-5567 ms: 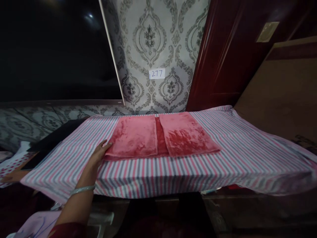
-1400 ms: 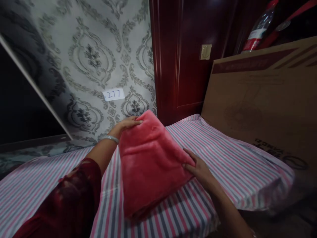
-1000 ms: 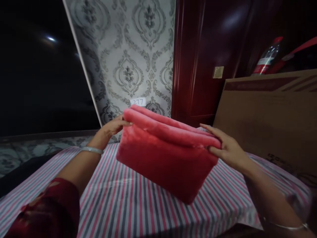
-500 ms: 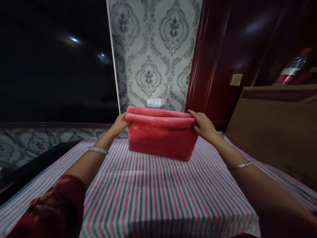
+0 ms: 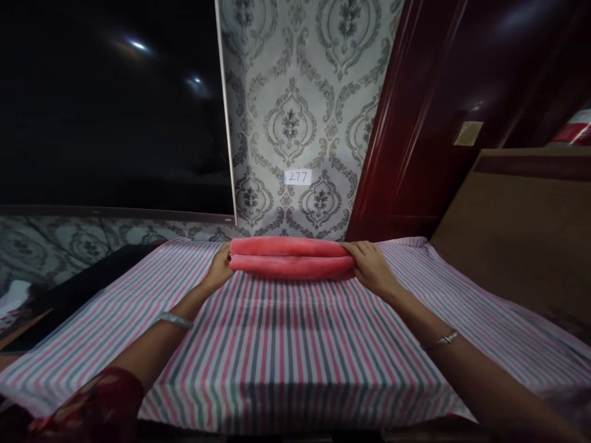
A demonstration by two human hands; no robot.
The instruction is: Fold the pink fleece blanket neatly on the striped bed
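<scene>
A coral-red plush towel (image 5: 290, 257), folded into two thick layers, spans the space between my hands at the far part of the striped cloth. My left hand (image 5: 220, 267) is closed round its left end, with the fingertips partly hidden behind it. The right end is gripped by my right hand (image 5: 370, 266), fingers over the top and side. Both folded edges face me, one above the other. Whether the towel's underside touches the cloth I cannot tell; a shadow lies just below it.
A pink, grey and white striped cloth (image 5: 286, 351) covers the table. Behind it stand a patterned wall with a "277" label (image 5: 298, 177), a large black screen (image 5: 111, 123) at left and a dark red door panel (image 5: 415, 123). A cardboard box (image 5: 521, 234) with a bottle (image 5: 575, 129) stands at right.
Both hands have lowered the towel toward the table. Its long front face, hanging down before, no longer shows. My view has tilted down and shifted slightly left.
</scene>
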